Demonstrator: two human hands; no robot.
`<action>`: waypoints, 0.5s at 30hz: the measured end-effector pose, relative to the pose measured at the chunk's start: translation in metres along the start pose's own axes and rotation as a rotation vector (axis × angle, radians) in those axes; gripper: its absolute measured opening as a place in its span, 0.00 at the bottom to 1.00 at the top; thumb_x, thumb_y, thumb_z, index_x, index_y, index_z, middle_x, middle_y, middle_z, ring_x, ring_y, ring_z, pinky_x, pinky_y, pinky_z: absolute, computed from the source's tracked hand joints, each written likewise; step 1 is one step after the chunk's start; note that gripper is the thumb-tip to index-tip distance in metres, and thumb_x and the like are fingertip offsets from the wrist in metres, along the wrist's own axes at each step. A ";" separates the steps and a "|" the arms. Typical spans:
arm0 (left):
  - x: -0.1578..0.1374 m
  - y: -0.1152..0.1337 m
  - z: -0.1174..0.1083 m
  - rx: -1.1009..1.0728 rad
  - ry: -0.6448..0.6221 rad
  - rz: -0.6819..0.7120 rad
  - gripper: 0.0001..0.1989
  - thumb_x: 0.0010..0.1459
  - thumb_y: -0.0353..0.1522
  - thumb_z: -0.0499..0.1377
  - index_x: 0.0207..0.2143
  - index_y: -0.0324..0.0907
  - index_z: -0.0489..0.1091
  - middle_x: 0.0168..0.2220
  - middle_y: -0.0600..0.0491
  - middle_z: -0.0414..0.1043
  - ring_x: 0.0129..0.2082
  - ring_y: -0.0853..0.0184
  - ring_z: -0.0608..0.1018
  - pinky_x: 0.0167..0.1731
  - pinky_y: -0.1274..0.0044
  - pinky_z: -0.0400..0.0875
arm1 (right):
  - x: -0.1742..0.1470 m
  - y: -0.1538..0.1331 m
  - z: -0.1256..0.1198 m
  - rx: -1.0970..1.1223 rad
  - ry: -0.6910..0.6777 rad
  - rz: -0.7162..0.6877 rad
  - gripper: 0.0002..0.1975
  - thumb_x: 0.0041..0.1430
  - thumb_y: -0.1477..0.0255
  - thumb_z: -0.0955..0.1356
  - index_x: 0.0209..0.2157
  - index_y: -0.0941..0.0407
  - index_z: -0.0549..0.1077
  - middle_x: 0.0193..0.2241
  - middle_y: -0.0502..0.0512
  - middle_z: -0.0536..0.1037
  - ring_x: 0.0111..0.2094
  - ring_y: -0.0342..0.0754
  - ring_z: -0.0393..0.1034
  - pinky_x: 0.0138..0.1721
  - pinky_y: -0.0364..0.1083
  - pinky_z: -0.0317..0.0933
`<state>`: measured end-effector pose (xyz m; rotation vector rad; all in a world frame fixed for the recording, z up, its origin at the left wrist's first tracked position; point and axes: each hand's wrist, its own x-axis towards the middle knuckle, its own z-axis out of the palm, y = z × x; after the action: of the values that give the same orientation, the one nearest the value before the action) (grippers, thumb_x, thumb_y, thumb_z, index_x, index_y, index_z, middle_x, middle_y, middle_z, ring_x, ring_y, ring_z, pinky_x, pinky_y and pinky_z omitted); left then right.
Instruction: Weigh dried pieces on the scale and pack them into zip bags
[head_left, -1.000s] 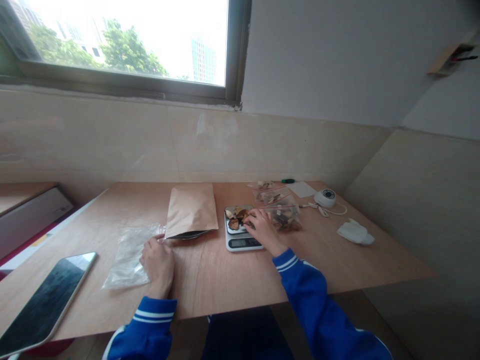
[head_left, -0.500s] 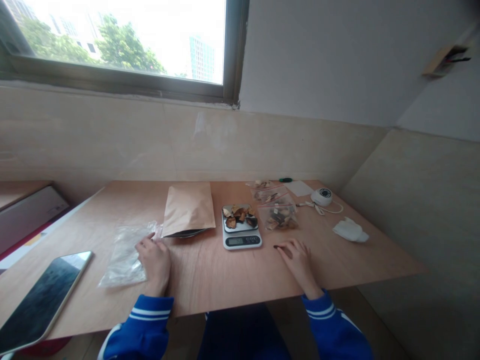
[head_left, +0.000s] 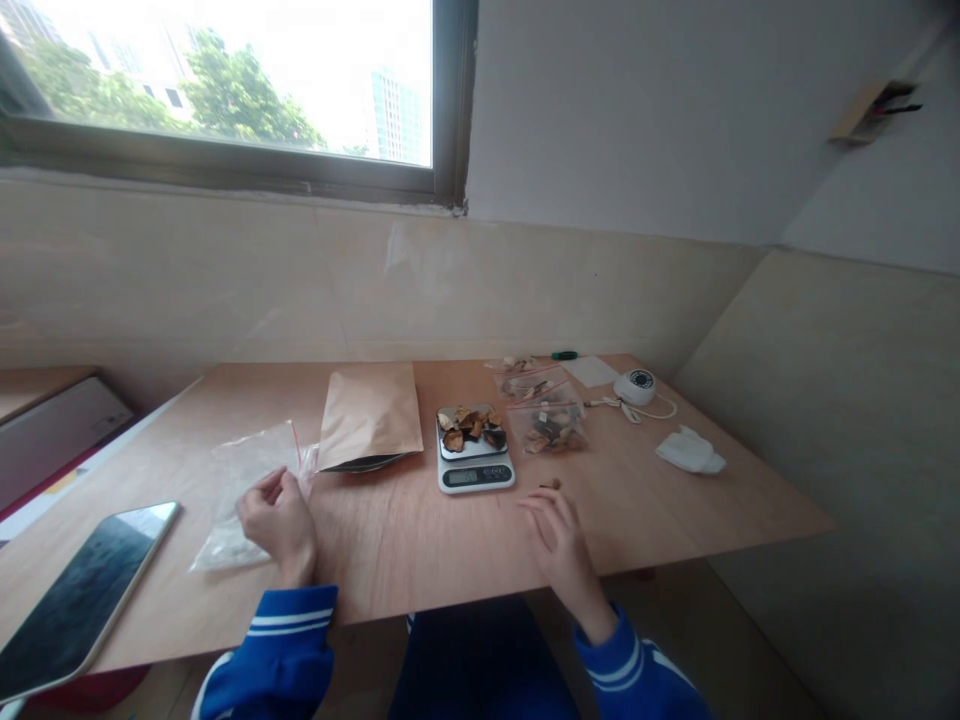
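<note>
My left hand (head_left: 279, 522) is closed in a pinch on a clear plastic zip bag (head_left: 238, 500), one of what looks like a flat stack; its red-striped edge is raised. My right hand (head_left: 556, 540) is over the table with fingers stretched out and nothing in them. A small dark brown dried piece (head_left: 551, 484) lies on the table just past those fingertips. Between the hands stands a white digital kitchen scale (head_left: 478, 476), its display lit but too small to read. Brown and yellowish dried slices (head_left: 474, 426), perhaps mushrooms, are piled on its plate.
A brown kraft pouch (head_left: 373, 410) lies left of the scale, mouth toward me. Zip bags of dried pieces (head_left: 553, 425) lie to the right. Farther right are a white dome camera (head_left: 634, 388) with cable and a crumpled tissue (head_left: 690, 451). A phone (head_left: 86, 595) lies at left.
The small dried piece has left my right fingers and lies on the table; that hand has drawn nearer to me. My left hand has moved left, and a bag's edge has lifted.
</note>
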<state>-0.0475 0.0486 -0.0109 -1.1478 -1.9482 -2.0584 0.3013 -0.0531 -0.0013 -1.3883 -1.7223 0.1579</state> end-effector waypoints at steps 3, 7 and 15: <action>-0.019 0.043 -0.002 -0.080 0.077 0.031 0.09 0.54 0.35 0.58 0.35 0.39 0.70 0.38 0.50 0.70 0.43 0.63 0.73 0.45 0.67 0.71 | 0.015 -0.046 0.016 0.206 -0.168 -0.009 0.11 0.65 0.71 0.61 0.47 0.51 0.70 0.45 0.57 0.71 0.49 0.50 0.66 0.52 0.52 0.62; -0.062 0.094 -0.006 -0.293 -0.124 0.241 0.06 0.57 0.31 0.58 0.38 0.39 0.68 0.42 0.48 0.71 0.44 0.64 0.75 0.45 0.67 0.72 | 0.045 -0.100 0.045 0.474 -0.230 0.024 0.19 0.65 0.66 0.61 0.57 0.53 0.61 0.52 0.59 0.69 0.49 0.49 0.68 0.49 0.50 0.66; -0.080 0.109 -0.009 -0.395 -0.561 0.464 0.18 0.62 0.24 0.50 0.53 0.44 0.65 0.56 0.46 0.66 0.56 0.62 0.70 0.50 0.67 0.71 | 0.064 -0.132 0.067 0.659 -0.192 0.112 0.18 0.69 0.66 0.54 0.53 0.56 0.65 0.45 0.61 0.75 0.46 0.50 0.72 0.48 0.50 0.67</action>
<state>0.0639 -0.0136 0.0350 -2.2094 -1.2392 -2.0398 0.1615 -0.0196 0.0717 -0.9906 -1.5376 0.8623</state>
